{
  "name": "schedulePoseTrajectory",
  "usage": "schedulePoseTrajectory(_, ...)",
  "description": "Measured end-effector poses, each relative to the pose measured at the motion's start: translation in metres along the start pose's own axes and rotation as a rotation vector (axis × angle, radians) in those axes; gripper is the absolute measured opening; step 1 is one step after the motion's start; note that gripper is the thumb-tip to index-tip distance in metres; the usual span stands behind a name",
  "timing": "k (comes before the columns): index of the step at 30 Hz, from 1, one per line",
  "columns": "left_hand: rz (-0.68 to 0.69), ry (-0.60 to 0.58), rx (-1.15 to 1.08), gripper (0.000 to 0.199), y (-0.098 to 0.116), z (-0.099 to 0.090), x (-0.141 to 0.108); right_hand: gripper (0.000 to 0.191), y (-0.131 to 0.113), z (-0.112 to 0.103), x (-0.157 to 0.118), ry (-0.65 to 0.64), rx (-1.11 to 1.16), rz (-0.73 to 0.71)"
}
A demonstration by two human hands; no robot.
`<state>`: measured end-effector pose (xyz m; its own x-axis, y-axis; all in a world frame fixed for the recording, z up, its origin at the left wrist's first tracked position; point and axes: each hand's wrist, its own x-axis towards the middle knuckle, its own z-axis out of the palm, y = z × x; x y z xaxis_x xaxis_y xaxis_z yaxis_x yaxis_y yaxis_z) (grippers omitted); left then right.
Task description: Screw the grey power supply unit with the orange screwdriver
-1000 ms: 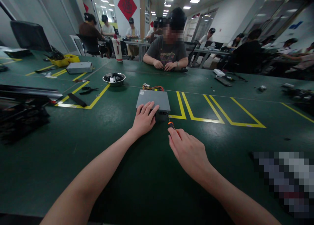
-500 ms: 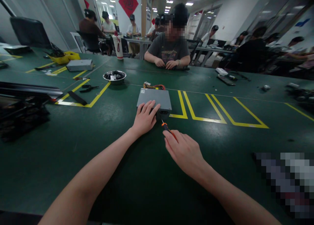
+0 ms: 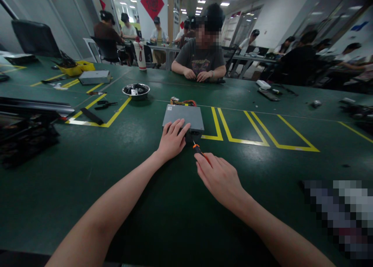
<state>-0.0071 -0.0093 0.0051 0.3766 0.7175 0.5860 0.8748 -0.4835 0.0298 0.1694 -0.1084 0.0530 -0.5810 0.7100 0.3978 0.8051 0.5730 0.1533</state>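
Observation:
A grey metal computer power supply (image 3: 185, 114) lies on the green table in front of me, its cable bundle (image 3: 186, 102) at the far side. My left hand (image 3: 172, 139) rests on its top near the front edge, fingers stretched out and a little spread. The thumb is by the front face. In my right hand (image 3: 217, 171) is a screwdriver (image 3: 198, 149) with a black and orange handle, fingers wrapped round it. Its thin shaft points at the lower front of the power supply; whether the tip touches anything I cannot tell.
A metal bowl (image 3: 136, 91) with dark parts stands at the back left. Another grey metal box (image 3: 94, 77) and a yellow holder (image 3: 76, 67) are farther left. Dark equipment (image 3: 27, 133) fills the left edge. Opposite sits a co-worker (image 3: 201, 59). Yellow tape (image 3: 247, 142) marks the table.
My right hand and the screwdriver have shifted very slightly right and toward me. The left hand and the power supply stay in place.

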Motion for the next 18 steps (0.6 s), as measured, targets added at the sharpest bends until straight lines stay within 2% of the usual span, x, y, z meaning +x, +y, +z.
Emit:
schedulePoseTrajectory(12,-0.005,-0.021,-0.024,0.049,0.000,0.000,0.000,0.028,0.000,0.000,0.001,-0.014,-0.005,0.021)
schedulePoseTrajectory(18,-0.005,-0.010,-0.010,0.049,0.000,0.000,0.000,0.034,-0.010,0.004,-0.004,-0.093,-0.089,0.044)
